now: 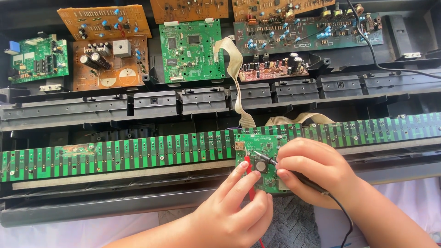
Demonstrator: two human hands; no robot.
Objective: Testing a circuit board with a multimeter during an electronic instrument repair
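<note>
Closest to us, our left hand (239, 206) pinched a red test probe (248, 171), its fingers closed tight on it. At 3 o'clock from it, our right hand (312, 172) was closed on a black test probe (265, 159), and a black wire (342, 216) ran from that hand down toward 5 o'clock. Both probe tips touched one small green circuit board (261, 158), which sat in the middle between our hands. That made two probes and one small board.

The small board lay on a long green strip board (115, 154) with black stripes, reaching from 9 o'clock to 3 o'clock. It rested in a big black plastic case (69, 110), open like a tray.

Farther up, the case held more boards. We counted three green ones, and the middle green board (192, 50) was the biggest square one. There were brown boards (103, 22) too, some cut off by the edge, so we could not count them all. Two flat grey ribbon cables (232, 59) ran up toward 12 o'clock.
</note>
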